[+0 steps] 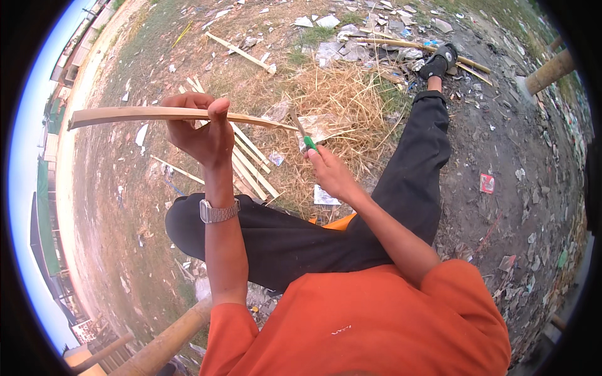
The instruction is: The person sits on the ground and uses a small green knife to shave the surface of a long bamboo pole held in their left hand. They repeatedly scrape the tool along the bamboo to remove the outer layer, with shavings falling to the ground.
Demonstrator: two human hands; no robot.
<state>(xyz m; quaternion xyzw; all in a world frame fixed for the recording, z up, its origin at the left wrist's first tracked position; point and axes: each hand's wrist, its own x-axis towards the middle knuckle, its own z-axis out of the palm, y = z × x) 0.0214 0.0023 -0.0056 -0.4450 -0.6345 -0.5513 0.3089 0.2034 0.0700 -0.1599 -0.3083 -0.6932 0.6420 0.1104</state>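
My left hand (204,128) grips a long split bamboo strip (132,114), thumb on top and fingers curled round it. The strip lies nearly level across the view, its thick end to the left and its thin end to the right. In my right hand (332,172) is a knife (308,140) with a green handle, its blade pointing up and away from me. That blade is close to the strip's thin right end; whether they touch I cannot tell. Below my left hand, several pale split strips (251,166) lie on the ground.
A heap of thin shavings (345,100) spreads beyond my right hand. My legs in black trousers (407,156) frame the work area. Farther off lie a loose stick (241,53), a bamboo pole (401,44) and scattered litter. Thick bamboo posts (552,72) stand at the right.
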